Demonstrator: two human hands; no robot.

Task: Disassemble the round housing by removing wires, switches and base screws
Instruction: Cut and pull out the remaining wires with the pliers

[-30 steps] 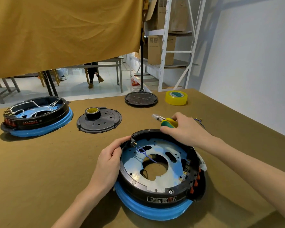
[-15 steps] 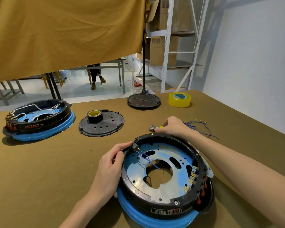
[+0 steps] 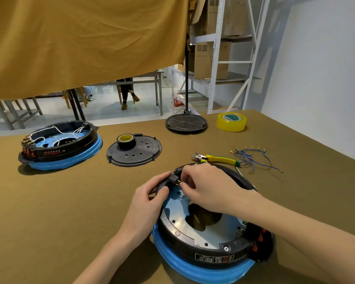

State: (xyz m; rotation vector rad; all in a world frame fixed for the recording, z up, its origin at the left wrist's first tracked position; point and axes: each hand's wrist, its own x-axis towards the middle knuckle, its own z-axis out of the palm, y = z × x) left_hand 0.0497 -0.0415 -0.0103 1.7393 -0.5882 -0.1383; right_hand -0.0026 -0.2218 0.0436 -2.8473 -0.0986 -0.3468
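Note:
The round black housing (image 3: 211,253) with a blue lower ring and a silvery-blue inner plate lies in front of me. My left hand (image 3: 150,199) grips its far-left rim, thumb by a small black switch block (image 3: 174,178). Reaching over the housing, my right hand (image 3: 207,187) pinches a wire terminal at that switch with curled fingers. Red switches (image 3: 258,240) line the right rim. The yellow-handled cutters (image 3: 215,158) lie on the table behind the housing, beside a bundle of removed blue wires (image 3: 252,158).
A second housing (image 3: 59,146) with white wires sits far left. A black cover plate (image 3: 134,152) carries a black tape roll (image 3: 125,141). A round stand base (image 3: 186,123) and a yellow tape roll (image 3: 231,121) are at the back. A wall runs along the right.
My right hand set the cutters down behind the housing and came back to the switch at the far-left rim. The left hand stayed on the rim.

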